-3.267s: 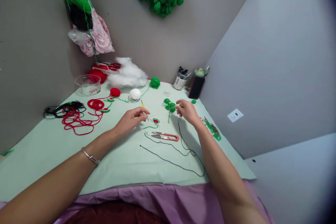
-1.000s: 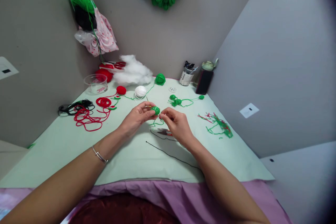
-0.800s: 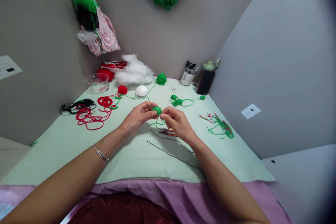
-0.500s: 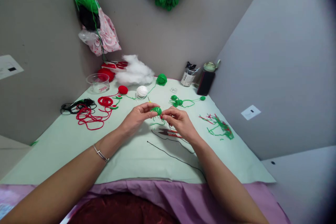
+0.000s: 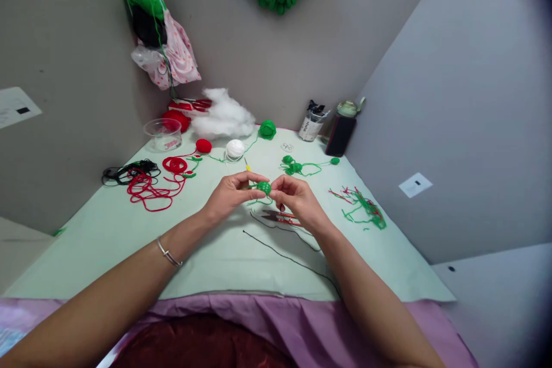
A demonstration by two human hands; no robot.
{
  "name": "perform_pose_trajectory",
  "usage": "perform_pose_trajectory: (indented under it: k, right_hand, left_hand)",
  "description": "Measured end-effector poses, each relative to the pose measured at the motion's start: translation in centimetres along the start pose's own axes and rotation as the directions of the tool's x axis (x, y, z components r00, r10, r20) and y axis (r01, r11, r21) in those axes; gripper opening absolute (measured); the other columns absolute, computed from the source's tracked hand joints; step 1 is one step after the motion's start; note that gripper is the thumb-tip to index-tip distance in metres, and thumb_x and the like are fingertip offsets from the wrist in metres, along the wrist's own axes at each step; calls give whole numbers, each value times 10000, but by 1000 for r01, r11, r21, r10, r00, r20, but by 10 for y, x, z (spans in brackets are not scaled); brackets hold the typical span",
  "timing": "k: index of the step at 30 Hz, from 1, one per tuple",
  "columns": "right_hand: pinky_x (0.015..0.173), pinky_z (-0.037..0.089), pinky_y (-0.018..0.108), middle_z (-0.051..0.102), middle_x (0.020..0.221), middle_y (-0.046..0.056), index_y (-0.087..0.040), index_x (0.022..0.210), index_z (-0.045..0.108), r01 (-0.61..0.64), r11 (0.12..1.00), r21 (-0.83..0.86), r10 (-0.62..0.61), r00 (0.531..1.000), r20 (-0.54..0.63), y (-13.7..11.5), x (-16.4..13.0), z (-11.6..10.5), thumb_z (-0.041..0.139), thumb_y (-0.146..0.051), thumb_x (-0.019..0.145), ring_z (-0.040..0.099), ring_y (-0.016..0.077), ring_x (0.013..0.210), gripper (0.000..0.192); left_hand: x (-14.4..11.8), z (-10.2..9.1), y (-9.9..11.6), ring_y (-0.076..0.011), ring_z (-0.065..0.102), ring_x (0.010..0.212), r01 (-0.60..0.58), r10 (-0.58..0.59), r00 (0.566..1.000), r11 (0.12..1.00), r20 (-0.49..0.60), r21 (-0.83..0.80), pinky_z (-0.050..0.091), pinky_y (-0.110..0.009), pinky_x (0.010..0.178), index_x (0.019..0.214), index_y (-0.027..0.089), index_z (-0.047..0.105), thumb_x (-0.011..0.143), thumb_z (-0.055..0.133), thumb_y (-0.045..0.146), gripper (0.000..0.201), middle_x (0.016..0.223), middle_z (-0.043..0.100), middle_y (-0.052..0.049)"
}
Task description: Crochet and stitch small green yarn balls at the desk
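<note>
My left hand [image 5: 230, 195] pinches a small rounded green crochet piece [image 5: 263, 188] dotted with white, between thumb and fingers. Meeting its right edge, my right hand [image 5: 297, 198] has thumb and index finger pressed together on it. Loose green yarn tails [image 5: 259, 202] hang beneath the piece. A black strand dangles by my right fingers. Thread snips with orange-red handles [image 5: 287, 218] lie on the table under my right hand, partly covered by it. A long black cord [image 5: 287, 254] runs across the cloth below.
Behind my left hand lies a yellow-handled crochet hook [image 5: 247, 165]. Farther back are a white yarn ball [image 5: 234, 149], a green yarn ball [image 5: 267, 129], white stuffing [image 5: 224, 118] and a clear tub [image 5: 163, 137]. Red yarn [image 5: 150, 190] tangles at left; yarn scraps [image 5: 364, 210] lie right.
The green piece has moved slightly right and turned, showing its dotted face between both hands. A red bit seen at my right fingertips is now hidden. The view has shifted a little.
</note>
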State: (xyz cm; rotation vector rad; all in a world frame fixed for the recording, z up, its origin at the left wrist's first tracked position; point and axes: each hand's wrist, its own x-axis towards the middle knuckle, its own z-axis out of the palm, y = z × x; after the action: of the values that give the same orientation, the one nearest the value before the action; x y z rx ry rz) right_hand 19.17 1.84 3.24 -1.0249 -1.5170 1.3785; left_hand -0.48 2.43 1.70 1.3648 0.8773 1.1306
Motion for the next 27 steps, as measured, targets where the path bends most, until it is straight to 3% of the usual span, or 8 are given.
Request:
perform_pose_trajectory:
  k: [7,10,12,15,17,20,22,27]
  right_hand:
    - [544,422,232,588,661,-22,-149,786,690,20,996,83,-21,1000,11,4,5,-2,854,-395,683,488,80,559,313]
    - [534,410,230,568,614,-31,-161,806,700,40,988,152,-37,999,-21,7,6,-8,839,-381,707,498,89,557,278]
    - [529,401,227,563,602,-35,-170,810,704,58,981,183,-49,997,-55,9,7,-10,832,-361,719,501,90,553,248]
    - [531,396,229,586,634,-23,-166,784,714,68,982,175,-57,996,-64,9,8,-9,835,-337,708,500,87,560,223]
    - [543,401,236,599,660,-14,-161,771,724,67,985,156,-60,997,-50,7,7,-5,838,-334,695,495,87,572,220]
    - [567,415,246,613,691,-5,-158,782,739,56,990,130,-53,998,-32,6,6,0,837,-341,695,492,90,589,224]
    - [577,416,249,617,697,-4,-159,782,741,55,991,121,-51,998,-32,6,6,1,834,-342,702,495,90,592,220]
    - [570,395,247,593,646,-16,-160,766,735,58,990,130,-53,998,-43,11,8,-1,828,-339,708,482,89,572,210]
  left_hand:
    - [-3,0,6,-116,442,649,-108,116,992,982,-46,156,382,-269,641,1012,207,770,743,802,362,312,881,646,-10]
    - [0,-6,8,-128,461,682,-124,135,989,977,-57,171,393,-264,681,813,185,730,817,739,423,239,768,597,4]
    - [2,-11,9,-129,484,711,-99,104,989,994,-108,46,416,-253,723,697,175,660,848,710,466,331,704,558,11]
    - [4,-15,14,-137,578,850,-67,20,989,945,-148,-322,473,-242,811,668,164,595,837,740,479,386,820,620,-13]
    - [4,-15,18,-140,618,900,-5,-44,996,854,-81,-521,501,-230,815,623,163,510,815,780,446,436,833,621,-17]
    - [1,-13,23,-84,568,667,85,-76,996,754,42,-651,477,-178,634,611,176,420,794,808,428,498,634,463,49]
    - [-1,-10,23,-59,473,551,48,-22,999,783,49,-621,419,-169,540,681,176,484,783,813,454,443,599,406,76]
    - [-5,-1,15,-84,533,646,-82,88,996,976,20,-204,449,-220,626,1044,201,664,699,886,306,423,803,600,35]
